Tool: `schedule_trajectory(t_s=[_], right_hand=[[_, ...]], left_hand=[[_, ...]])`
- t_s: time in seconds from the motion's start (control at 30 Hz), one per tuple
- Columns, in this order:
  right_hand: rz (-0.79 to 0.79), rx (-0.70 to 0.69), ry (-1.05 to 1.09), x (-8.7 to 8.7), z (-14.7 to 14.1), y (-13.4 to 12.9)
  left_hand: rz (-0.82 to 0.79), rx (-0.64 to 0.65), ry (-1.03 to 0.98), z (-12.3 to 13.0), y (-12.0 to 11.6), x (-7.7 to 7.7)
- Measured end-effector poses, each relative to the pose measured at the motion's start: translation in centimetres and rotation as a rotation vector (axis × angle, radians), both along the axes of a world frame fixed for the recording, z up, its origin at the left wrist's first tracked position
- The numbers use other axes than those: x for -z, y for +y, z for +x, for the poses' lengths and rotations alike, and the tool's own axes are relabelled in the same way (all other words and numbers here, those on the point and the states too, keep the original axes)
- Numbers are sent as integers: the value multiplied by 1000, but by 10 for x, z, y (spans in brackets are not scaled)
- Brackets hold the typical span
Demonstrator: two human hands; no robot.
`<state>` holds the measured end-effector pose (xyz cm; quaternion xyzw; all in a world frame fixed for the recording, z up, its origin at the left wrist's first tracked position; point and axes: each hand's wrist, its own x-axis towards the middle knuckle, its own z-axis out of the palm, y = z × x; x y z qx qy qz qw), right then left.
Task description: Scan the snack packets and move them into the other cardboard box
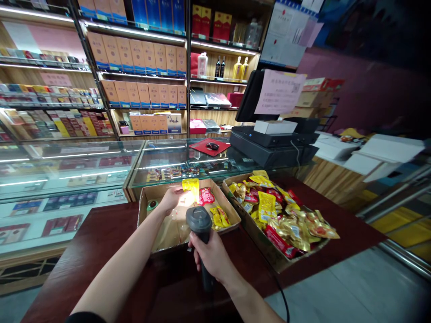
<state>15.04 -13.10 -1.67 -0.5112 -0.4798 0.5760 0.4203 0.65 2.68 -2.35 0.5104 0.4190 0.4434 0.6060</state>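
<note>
My left hand (171, 200) pinches a yellow snack packet (191, 187) by its left side, above a shallow cardboard box (232, 214). Bright light from the scanner falls on the packet's lower part. Wrapped round the handle of a black barcode scanner (199, 220) is my right hand (212, 255), with the scanner's head pointing toward that packet. Inside the box lie a red packet (206, 196), yellow packets (220, 217) and a small green-and-brown item (152, 205). To the right, a second cardboard box (259, 244) is heaped with yellow, gold and red snack packets (267, 207).
Both boxes stand on a dark red-brown table (111, 242). Behind is a glass display counter (168, 157) with a mouse (212, 146) on a red mat, a monitor (251, 96) and a black cash drawer (269, 148). A scanner cable (283, 291) hangs at the right.
</note>
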Motion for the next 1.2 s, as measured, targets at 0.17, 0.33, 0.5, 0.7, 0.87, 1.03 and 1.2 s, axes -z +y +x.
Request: schedule_trajectory(t_s=[0.17, 0.33, 0.5, 0.7, 0.87, 1.03, 1.2], right_hand=[[7, 12, -4, -4, 1, 3], [19, 25, 10, -8, 0, 4], [2, 17, 6, -4, 0, 2], [56, 44, 38, -6, 8, 3], [269, 293, 60, -26, 45, 26], [113, 313, 268, -53, 91, 48], [133, 409, 364, -76, 148, 51]], left_hand=[[5, -30, 33, 3, -5, -6], [-12, -12, 24, 0, -4, -4], [-26, -40, 50, -3, 3, 5], [-25, -22, 37, -3, 2, 2], [-114, 37, -15, 6, -7, -18], [-212, 287, 19, 50, -15, -50], [-177, 429, -48, 142, -22, -79]])
